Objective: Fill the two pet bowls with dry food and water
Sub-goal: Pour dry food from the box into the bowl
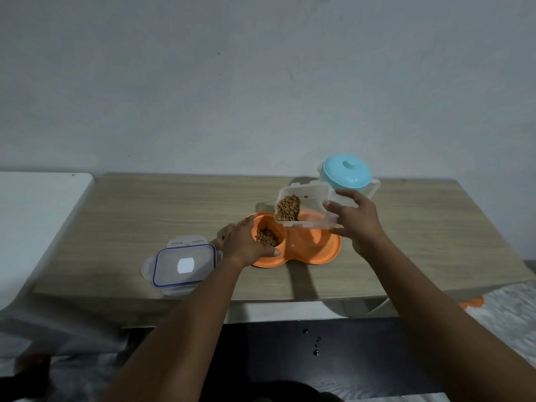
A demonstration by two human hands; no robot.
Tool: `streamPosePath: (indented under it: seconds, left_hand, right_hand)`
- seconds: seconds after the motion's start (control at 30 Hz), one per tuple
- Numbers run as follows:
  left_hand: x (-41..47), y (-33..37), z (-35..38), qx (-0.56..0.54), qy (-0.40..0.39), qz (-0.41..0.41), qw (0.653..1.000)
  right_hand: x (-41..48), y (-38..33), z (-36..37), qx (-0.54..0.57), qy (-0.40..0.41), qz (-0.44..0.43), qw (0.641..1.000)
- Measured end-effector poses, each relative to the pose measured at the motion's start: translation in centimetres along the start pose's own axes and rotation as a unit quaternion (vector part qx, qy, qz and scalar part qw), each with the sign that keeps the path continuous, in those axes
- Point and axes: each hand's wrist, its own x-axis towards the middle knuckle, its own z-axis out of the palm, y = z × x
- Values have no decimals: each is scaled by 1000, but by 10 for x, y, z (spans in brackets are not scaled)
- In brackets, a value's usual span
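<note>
The right hand (352,219) is gripping the clear container (307,208), tilting it above the orange double bowl (316,253) so kibble (287,208) is sliding into the left well. The left hand (246,242) is clasping the bowl's left rim, steadying it on the worktop (174,207). The right well is waiting for water, likely from the teal jug (346,172) behind it.

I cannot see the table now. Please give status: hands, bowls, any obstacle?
Left hand steadies orange double bowl. Right hand tilts clear container, kibble in left bowl. Right bowl dry. Nothing blocking.

1 orange double bowl (307,250), 1 clear container (311,208), 1 lid (184,266), 1 teal jug (346,174), 2 hands: left hand (246,242), right hand (355,220)
</note>
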Motion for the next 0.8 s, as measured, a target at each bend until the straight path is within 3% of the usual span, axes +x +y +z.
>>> streamPosePath:
  seconds: [0.1, 0.37, 0.57, 0.8]
  left_hand:
    - [3, 3, -1, 30, 3, -5, 1000]
    - [9, 39, 12, 137, -22, 25, 990]
    - [7, 44, 12, 85, -3, 31, 996]
    - [-1, 33, 16, 6, 40, -30, 999]
  right_hand:
    - [-6, 16, -17, 66, 6, 39, 997]
    - [-1, 17, -46, 74, 14, 27, 997]
    - [7, 27, -46, 123, 5, 61, 991]
    - [43, 39, 12, 147, -26, 76, 986]
